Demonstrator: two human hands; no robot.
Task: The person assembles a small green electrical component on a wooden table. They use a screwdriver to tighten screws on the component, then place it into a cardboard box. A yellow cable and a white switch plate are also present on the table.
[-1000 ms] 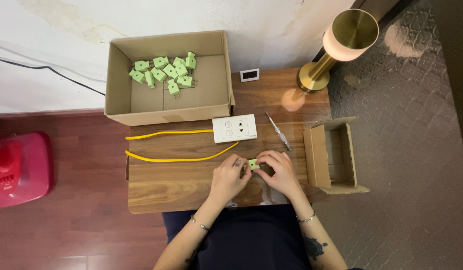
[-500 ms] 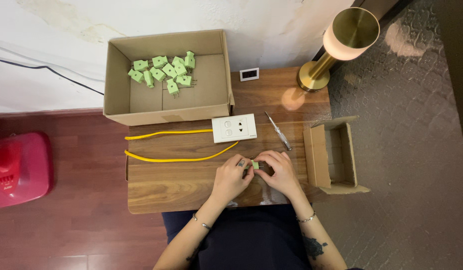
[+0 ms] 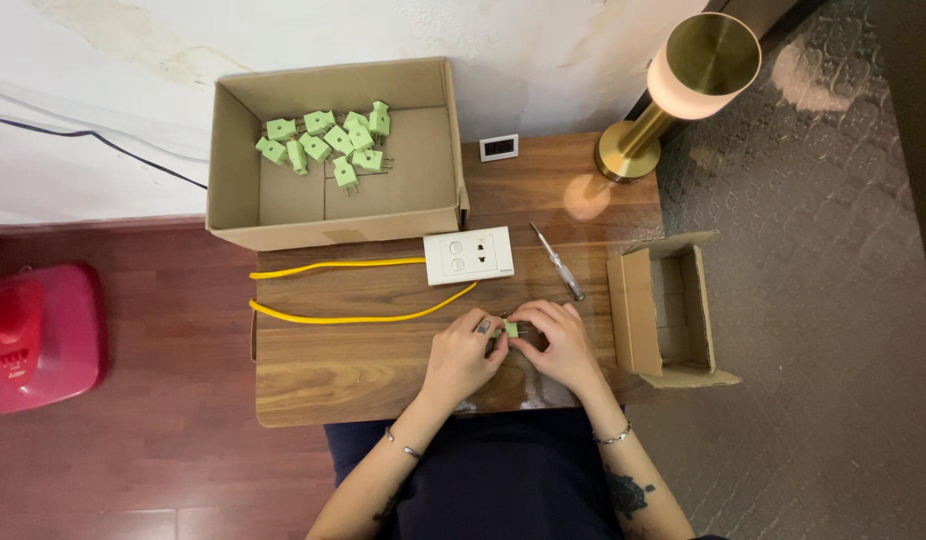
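Nothing has shifted since a second ago: my left hand (image 3: 463, 352) and right hand (image 3: 555, 342) stay curled together, fingertips pinching a small green plastic plug (image 3: 510, 328). Both rest on the grained wooden table (image 3: 343, 370), near a glossy white socket plate (image 3: 469, 255).

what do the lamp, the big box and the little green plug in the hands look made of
Lamp: likely brass-toned metal, since base and stem shine gold, with a frosted, glowing shade.
Big box: corrugated cardboard, matte brown with folded flaps.
Green plug: probably moulded plastic, even pale green; pinched between left hand and right hand, it is too small to tell more.
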